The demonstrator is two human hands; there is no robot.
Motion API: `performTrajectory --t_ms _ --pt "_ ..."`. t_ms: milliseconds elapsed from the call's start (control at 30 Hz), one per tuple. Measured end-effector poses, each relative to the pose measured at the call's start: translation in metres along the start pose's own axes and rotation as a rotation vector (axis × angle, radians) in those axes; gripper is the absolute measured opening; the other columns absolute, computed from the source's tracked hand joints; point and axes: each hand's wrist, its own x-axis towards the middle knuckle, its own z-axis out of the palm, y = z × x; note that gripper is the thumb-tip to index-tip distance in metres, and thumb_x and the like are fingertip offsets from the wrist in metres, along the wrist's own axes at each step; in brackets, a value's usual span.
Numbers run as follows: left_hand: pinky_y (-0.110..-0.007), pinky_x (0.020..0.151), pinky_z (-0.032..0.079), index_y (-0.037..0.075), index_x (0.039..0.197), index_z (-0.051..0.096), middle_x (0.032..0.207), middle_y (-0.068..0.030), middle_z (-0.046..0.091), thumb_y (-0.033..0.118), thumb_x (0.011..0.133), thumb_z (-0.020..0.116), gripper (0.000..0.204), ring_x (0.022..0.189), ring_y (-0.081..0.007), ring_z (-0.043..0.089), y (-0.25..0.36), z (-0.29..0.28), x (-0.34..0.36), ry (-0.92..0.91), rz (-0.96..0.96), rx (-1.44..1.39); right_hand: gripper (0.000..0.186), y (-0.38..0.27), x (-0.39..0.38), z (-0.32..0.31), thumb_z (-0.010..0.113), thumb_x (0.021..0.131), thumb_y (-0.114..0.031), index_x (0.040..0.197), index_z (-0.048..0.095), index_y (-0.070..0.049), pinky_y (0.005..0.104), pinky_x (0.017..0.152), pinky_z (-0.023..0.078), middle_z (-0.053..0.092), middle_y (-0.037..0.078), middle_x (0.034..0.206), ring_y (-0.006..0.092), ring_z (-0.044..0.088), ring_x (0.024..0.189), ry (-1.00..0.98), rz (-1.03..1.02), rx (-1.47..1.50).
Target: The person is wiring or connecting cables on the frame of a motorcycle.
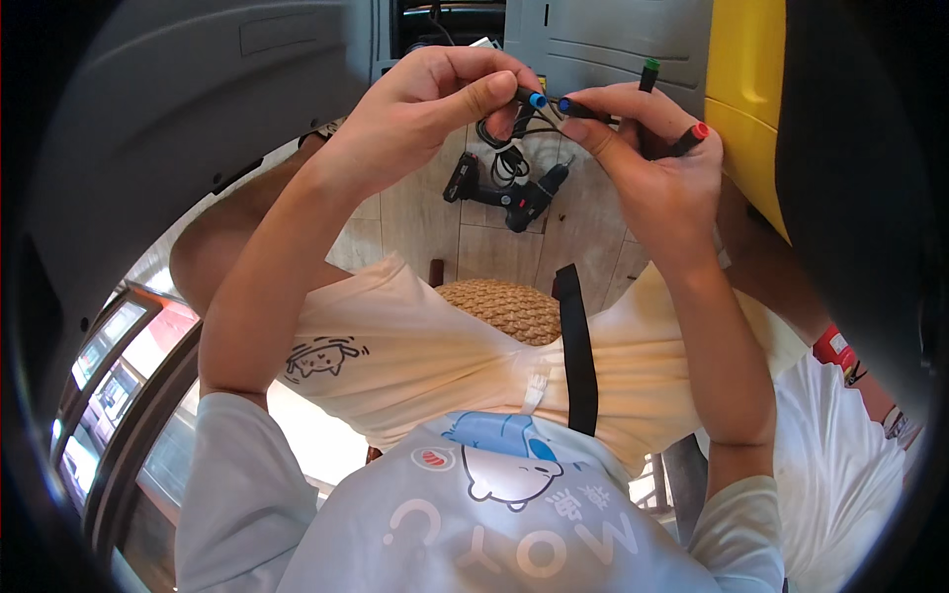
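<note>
Above the wood-plank floor [395,237]: left hand [420,109] and right hand [672,178] raised in the upper middle of the view, fingertips near each other, narrow gap between.

Left edge: large dark grey moulded plastic panel [247,94], outboard of the left forearm; true clearance cannot be told.

Right edge: glossy yellow plastic panel [746,109], near the right knuckles in this view; contact cannot be told.

Far edge: light grey plastic panel [613,49], beyond the fingers.

Open room: between the forearms, from the hands down to the lap in cream cloth shorts [366,356].

Floor: black pistol-shaped cordless drill [531,205], lying flat below the hands; loops of thin black cable [506,163] seen just beside it.

Light-blue-ended black cylindrical connector [535,99]: clamped between left thumb and fingers, coloured end toward the right hand.

Dark-blue-ended black cylindrical connector [575,108]: pinched between right thumb and forefinger, end toward the left; the two blue ends near, apart.

Green-ended black connector [648,75]: at the right hand, standing up past the forefinger.

Red-ended black connector [689,140]: also at the right hand, slanting outward; grip on both partly hidden.
</note>
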Motion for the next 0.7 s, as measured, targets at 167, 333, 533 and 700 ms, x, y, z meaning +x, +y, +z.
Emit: performTrajectory --t_ms 167,333,533,700 --pt "-0.021 0.070 0.038 0.001 0.104 0.062 0.080 0.0016 0.053 0.030 0.099 0.055 0.030 0.075 -0.0068 0.046 -0.002 0.002 -0.002 -0.003 -0.002 0.037 0.017 0.002 -0.001 0.000 0.077 0.074 -0.001 0.090 0.075 -0.005 0.0171 0.050 0.028 0.065 -0.003 0.080 0.0007 0.039 0.057 -0.012 -0.062 0.031" --pt "-0.020 0.066 0.037 0.002 0.099 0.062 0.078 0.0030 0.052 0.033 0.100 0.052 0.032 0.071 -0.0059 0.043 -0.004 0.004 -0.003 0.009 -0.001 0.086 0.017 0.006 0.000 0.002 0.076 0.074 0.002 0.090 0.074 -0.005 0.0165 0.050 0.028 0.067 -0.002 0.084 -0.0001 0.042 0.059 -0.023 -0.098 0.069" --pt "-0.020 0.066 0.035 0.005 0.095 0.061 0.077 0.0037 0.050 0.036 0.102 0.048 0.034 0.070 -0.0057 0.040 -0.004 0.000 -0.008 0.034 -0.053 0.185 0.018 0.002 -0.002 0.001 0.077 0.072 0.004 0.088 0.074 -0.003 0.0168 0.049 0.029 0.069 0.000 0.083 0.0005 0.044 0.057 -0.029 -0.127 -0.079" --pt "-0.021 0.067 0.035 0.004 0.092 0.058 0.080 0.0030 0.050 0.033 0.104 0.044 0.035 0.072 -0.0076 0.040 -0.014 0.011 -0.008 0.186 0.083 0.221 0.020 -0.006 -0.003 0.005 0.077 0.070 0.007 0.087 0.073 -0.002 0.0189 0.049 0.038 0.070 0.005 0.080 0.0046 0.054 0.060 -0.013 -0.215 -0.191"
